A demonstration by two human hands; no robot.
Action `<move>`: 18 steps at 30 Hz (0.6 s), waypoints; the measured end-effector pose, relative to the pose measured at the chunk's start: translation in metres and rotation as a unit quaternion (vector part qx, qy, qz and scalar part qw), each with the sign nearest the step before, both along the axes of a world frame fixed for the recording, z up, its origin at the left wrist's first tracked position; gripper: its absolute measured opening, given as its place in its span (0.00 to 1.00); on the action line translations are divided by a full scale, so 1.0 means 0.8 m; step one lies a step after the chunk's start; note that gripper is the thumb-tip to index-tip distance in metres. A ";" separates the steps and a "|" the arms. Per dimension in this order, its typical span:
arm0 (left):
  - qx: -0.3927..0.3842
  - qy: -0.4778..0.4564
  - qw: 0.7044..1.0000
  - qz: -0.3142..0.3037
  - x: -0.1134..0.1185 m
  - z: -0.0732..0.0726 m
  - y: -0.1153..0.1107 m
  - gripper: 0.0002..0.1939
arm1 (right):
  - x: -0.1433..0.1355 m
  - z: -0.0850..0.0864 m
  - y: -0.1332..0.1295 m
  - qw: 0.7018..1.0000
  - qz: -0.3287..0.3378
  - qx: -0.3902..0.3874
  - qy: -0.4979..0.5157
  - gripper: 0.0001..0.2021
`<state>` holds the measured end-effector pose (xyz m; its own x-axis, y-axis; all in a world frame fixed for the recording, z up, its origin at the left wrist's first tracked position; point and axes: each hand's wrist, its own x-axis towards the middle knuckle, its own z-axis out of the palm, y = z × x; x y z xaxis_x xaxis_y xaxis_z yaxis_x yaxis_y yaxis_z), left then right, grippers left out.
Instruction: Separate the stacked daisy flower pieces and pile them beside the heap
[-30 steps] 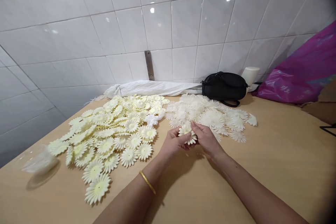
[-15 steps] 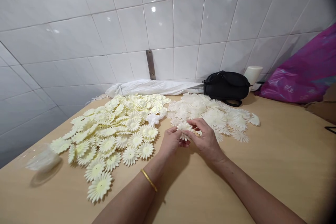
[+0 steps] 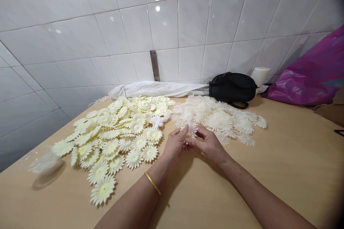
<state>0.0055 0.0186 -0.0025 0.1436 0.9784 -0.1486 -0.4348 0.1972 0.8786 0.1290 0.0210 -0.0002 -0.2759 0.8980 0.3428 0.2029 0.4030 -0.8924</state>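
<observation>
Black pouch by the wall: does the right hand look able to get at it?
Probably yes, though the right hand is busy with a small flower. The pile of white flowers lies low between hand and black pouch; nothing covers the pouch.

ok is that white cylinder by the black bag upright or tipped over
Upright: the white cylinder stands beside the black bag, its flat round end facing up.
</observation>
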 end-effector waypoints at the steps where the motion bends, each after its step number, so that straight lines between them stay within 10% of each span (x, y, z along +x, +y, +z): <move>1: 0.000 0.007 1.000 -0.009 0.000 0.000 0.001 0.22 | 0.000 -0.004 0.002 0.999 0.006 -0.034 0.032 0.12; 18: -0.012 0.019 0.996 -0.083 0.013 0.013 -0.019 0.13 | 0.021 -0.004 0.017 0.964 -0.220 0.100 -0.107 0.11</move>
